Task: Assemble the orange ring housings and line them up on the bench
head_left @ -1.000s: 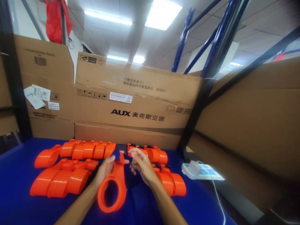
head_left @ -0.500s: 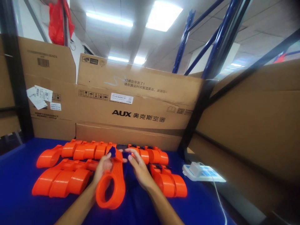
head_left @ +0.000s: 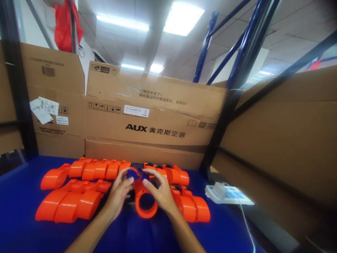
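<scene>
Ringed orange piece (head_left: 146, 213), before me above the tabletop (head_left: 147, 240); left hand (head_left: 118, 194), grip closed on its blue end (head_left: 132, 173); right hand (head_left: 161, 189), grip narrow on a dark part (head_left: 143, 174), which uneven pressure could dislodge.

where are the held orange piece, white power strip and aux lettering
Held orange piece (head_left: 140, 188): head view, above its hole.
Power strip (head_left: 230, 196): head view, its middle.
AUX lettering (head_left: 136, 128): head view, letter U.

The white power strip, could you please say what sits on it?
A white adapter and a white cable; the part of the power strip under the adapter is hidden.
</scene>
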